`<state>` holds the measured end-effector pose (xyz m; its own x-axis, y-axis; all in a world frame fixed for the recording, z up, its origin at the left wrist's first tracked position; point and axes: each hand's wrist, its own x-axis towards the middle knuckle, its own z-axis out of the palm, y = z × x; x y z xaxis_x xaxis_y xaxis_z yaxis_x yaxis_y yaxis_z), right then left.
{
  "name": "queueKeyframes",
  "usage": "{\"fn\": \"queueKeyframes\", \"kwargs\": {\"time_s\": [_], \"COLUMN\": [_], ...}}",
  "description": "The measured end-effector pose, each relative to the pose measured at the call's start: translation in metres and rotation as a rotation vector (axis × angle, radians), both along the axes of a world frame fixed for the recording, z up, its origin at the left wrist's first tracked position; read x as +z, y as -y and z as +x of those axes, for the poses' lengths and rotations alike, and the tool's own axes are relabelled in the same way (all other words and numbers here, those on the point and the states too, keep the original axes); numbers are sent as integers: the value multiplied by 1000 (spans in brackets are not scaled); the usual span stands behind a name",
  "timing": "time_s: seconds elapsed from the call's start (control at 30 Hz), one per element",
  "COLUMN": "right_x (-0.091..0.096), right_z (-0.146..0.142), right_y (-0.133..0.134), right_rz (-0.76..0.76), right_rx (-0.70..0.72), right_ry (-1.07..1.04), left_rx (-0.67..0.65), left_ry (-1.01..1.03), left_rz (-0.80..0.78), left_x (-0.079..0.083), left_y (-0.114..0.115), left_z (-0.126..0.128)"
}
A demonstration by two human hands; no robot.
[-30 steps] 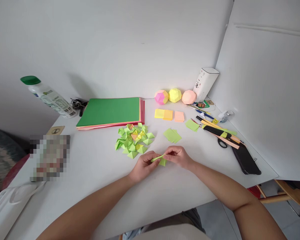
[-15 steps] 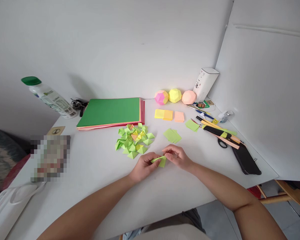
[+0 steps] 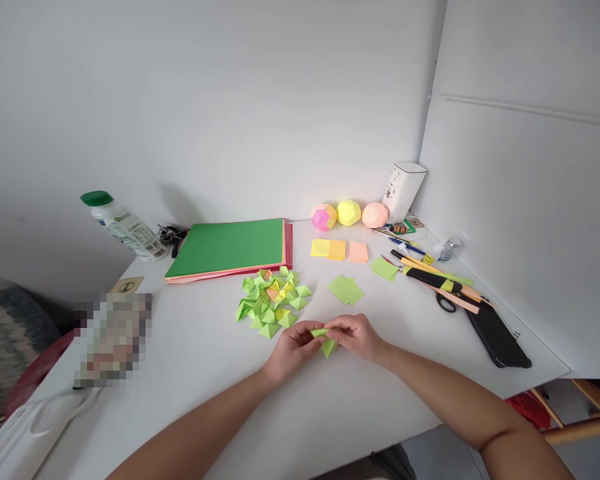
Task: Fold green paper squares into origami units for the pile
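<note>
Between my two hands is a small piece of light green paper [image 3: 329, 347], partly folded, with one pointed corner hanging down. My left hand [image 3: 295, 347] pinches its left side between thumb and fingers. On its right side my right hand [image 3: 357, 335] grips the paper, the fingertips of both hands close together. Just beyond my left hand lies a pile of folded paper pieces [image 3: 265, 303], mostly green with some yellow and orange. Flat green paper squares [image 3: 347, 290] lie beyond my right hand. The fingers hide part of the fold.
Behind are yellow and orange sticky notes [image 3: 329, 249], a pink pad [image 3: 359, 252] and three paper balls [image 3: 349, 213]. Coloured sheets [image 3: 230, 247] lie at left near a bottle [image 3: 127, 230]. To the right are scissors [image 3: 446, 303], pens and a black phone [image 3: 497, 333].
My right hand has closed onto the paper's right side, and the paper has turned so a corner points down. The whole view has shifted, with the table lower in the picture.
</note>
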<state>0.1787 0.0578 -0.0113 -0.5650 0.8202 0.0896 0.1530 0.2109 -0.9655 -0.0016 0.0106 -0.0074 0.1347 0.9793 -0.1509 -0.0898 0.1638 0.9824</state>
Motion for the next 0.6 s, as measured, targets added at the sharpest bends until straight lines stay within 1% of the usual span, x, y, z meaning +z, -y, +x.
{"fn": "queueKeyframes", "kwargs": {"time_s": [0.17, 0.6], "right_x": [-1, 1], "right_z": [-1, -1], "right_y": [0, 1], "right_rz": [20, 12], "right_rx": [-6, 17], "right_ry": [-36, -38], "left_rx": [18, -5], "left_ry": [2, 39], "left_rz": [6, 11], "left_x": [2, 2], "left_y": [0, -1], "left_z": [0, 0]}}
